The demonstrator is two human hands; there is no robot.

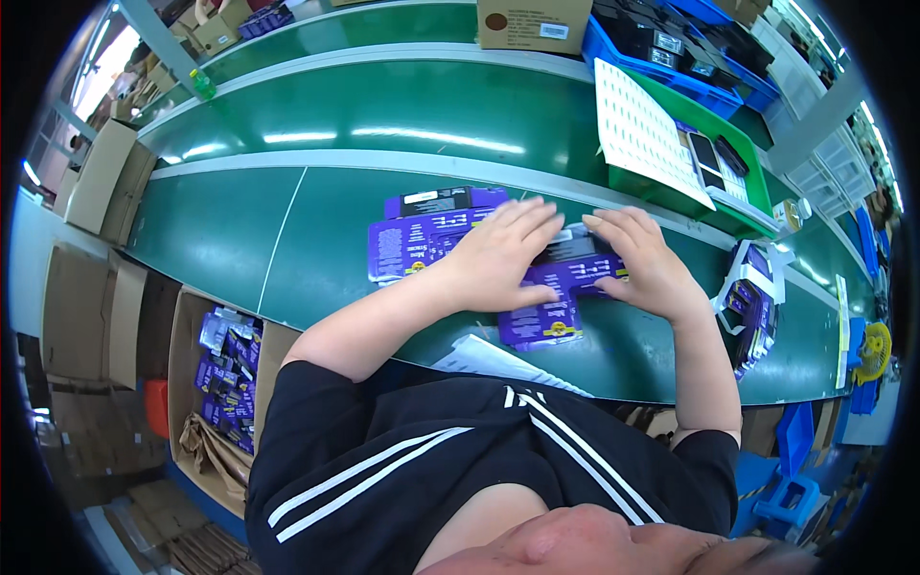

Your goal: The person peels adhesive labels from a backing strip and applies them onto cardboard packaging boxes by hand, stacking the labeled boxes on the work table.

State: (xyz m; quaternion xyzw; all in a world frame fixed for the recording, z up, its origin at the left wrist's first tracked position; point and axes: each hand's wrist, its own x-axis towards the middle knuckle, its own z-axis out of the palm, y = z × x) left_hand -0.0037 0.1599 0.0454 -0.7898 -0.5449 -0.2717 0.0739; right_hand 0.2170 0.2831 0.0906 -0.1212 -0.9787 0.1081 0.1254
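Observation:
A purple printed cardboard carton point(541, 326) lies unfolded on the green table in front of me. My left hand point(503, 254) rests across it from the left, fingers stretched out and thumb spread. Facing it, my right hand point(647, 259) curls over the carton's right end, with the thumb on the purple panel and the fingertips by a dark part. That dark part point(565, 247) shows between my hands; what it is I cannot make out. More purple flat cartons point(398, 251) lie beside and partly under my left hand and forearm.
A bundle of purple cartons point(752, 302) with a white strap stands at right. Behind it is a green bin point(652, 192) holding a white sheet and dark devices. White paper point(508, 364) lies at the near edge. An open brown box point(182, 383) of purple packages is at lower left.

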